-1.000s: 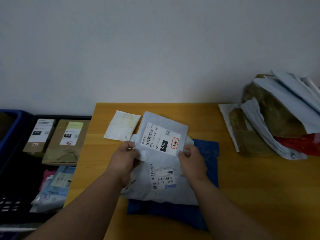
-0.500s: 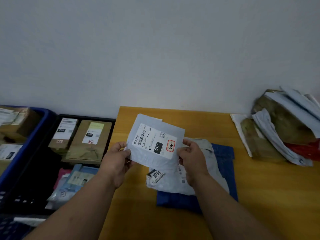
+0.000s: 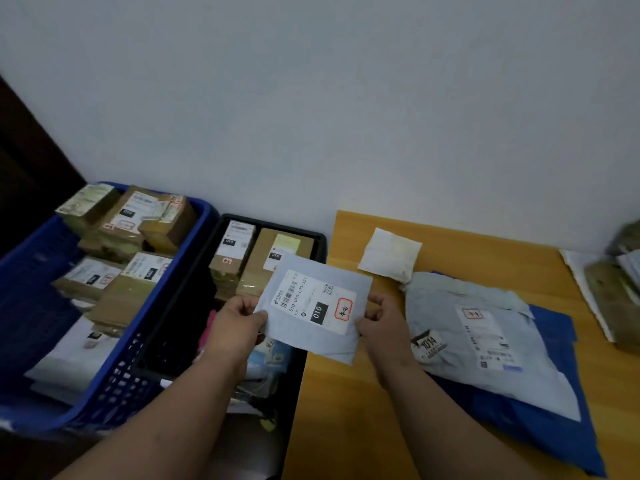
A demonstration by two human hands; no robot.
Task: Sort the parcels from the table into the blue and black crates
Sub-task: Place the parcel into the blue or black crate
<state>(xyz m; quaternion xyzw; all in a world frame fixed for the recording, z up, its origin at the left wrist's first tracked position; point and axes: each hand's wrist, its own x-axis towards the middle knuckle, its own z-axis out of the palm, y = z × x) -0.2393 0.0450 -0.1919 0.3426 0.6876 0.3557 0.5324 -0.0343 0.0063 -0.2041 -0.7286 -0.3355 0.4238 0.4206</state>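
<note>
Both hands, left hand (image 3: 235, 323) & right hand (image 3: 382, 323), pinching grey mailer (image 3: 313, 311) by its side edges, label up. Best kept flat, carried fully over black crate (image 3: 320, 242) w/ its 010 boxes, then lowered, not tossed.

Envelope (image 3: 313, 311) hides near corner of brown box (image 3: 273, 261) in black crate (image 3: 317, 237) and part of table (image 3: 485, 251) edge. Small print on envelope label too small to read. Forearms cover front of black crate; contents below left hand (image 3: 235, 327) mostly hidden, dark. Blue crate (image 3: 114, 368) cut by left edge; box labels inside blurred. Pile (image 3: 616, 292) at right cut by edge, blurred, contents unclear. Blue bag (image 3: 550, 424) mostly under grey bag (image 3: 485, 341). Grey bag labels blurred, only "1014" readable.
</note>
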